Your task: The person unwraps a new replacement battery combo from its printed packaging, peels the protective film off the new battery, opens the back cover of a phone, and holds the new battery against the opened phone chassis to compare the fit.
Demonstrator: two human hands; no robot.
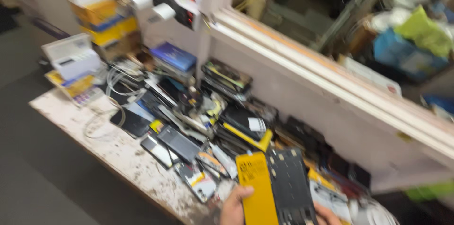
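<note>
Many things lay on our worn white table (118, 151), and the picture was blurry because our head was moving. Far on the left stood a stack of boxes (101, 17), yellow, blue and white, against the wall. Below it sat a white box (71, 54) on a flat yellow pack (78, 88). Loose white cables (113, 97) curled next to them. A dark phone (131, 122) lay flat on the table near the cables. More to the right we saw a blue box (174, 55) on a small pile, and then a big heap of dark phone parts (222, 121) that ran along the wall.

At the bottom edge we could see our left hand (232, 208). Its thumb was pressed on the front of a yellow card (255, 189), and the rest of the hand was out of sight under the card. Right beside the card, touching it, was a long black phone frame (289, 185) that stood up with it over the heap. Our right hand (326, 214) showed only as a small bit at the lower right of the frame. It touched the frame there, but we could not tell how far it was closed.

Farther right, above a pale ledge (331, 73), we saw blue and green bags (416, 40).
</note>
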